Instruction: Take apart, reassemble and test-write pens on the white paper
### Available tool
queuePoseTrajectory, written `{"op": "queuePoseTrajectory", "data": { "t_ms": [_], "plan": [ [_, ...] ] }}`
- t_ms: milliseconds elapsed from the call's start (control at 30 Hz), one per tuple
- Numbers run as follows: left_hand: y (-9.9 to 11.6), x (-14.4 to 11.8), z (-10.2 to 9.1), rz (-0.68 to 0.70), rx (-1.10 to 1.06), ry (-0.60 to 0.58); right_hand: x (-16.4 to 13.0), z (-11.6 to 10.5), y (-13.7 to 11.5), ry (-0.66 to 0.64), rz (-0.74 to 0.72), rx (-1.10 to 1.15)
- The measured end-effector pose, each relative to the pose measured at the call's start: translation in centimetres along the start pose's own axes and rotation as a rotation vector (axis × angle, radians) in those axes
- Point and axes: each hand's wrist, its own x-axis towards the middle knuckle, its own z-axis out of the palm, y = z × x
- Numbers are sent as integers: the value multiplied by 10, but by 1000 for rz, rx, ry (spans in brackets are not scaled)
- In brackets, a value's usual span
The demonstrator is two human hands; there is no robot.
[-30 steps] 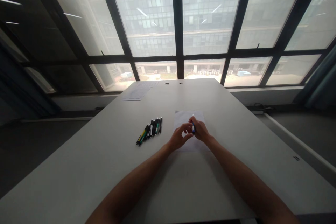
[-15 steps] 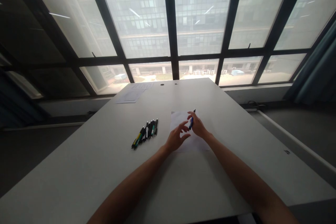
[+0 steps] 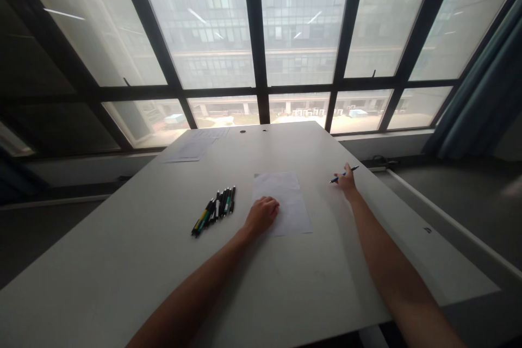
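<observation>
Head view: right hand [image 3: 348, 182] grips a blue pen [image 3: 343, 174] out by the table [image 3: 122, 261] edge — left hand [image 3: 261, 212], fingers curled, rests on the paper [image 3: 285, 201]; likely setting it aside.

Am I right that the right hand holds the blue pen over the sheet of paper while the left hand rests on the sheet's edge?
Not quite. The head view shows the right hand holding the blue pen over bare table, right of the sheet of paper. The left hand does rest on the sheet's edge.
</observation>
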Motion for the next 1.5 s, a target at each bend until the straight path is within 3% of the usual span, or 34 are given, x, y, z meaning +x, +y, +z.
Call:
{"op": "queuePoseTrajectory", "data": {
  "t_ms": [67, 133, 300, 400, 533, 700, 1000, 1100, 1233, 1400, 1500],
  "plan": [
    [0, 0, 0, 11, 6, 14, -1, -8, 3, 20, 62, 7],
    [0, 1, 1, 25, 8, 27, -4, -10, 2, 13, 33, -46],
    [-1, 0, 1, 36, 8, 38, -15, -4, -7, 68, -70, -403],
    [-1, 0, 1, 30, -1, 44, -18, -6, -8, 33, -94, -639],
    [-1, 0, 2, 39, -17, 54, -19, -13, -5, 8, -59, -851],
    [2, 1, 2, 51, -18, 74, -19, -16, -2, -11, 31, -877],
    [4, 0, 2, 33, 11, 87, -21, -17, -6, 27, 70, -896],
    [2, 4, -6, 5, 31, 99, -22, -18, -6, 30, 71, -891],
    [-28, 15, -41, -193, 61, 128, -22, -18, -6, 22, 71, -889],
    [-102, 9, -97, -598, 202, 76, -24, -14, -9, 14, 107, -879],
    [-136, -5, -110, -756, 276, 5, -28, -10, -17, 111, 76, -862]
  ]
}}
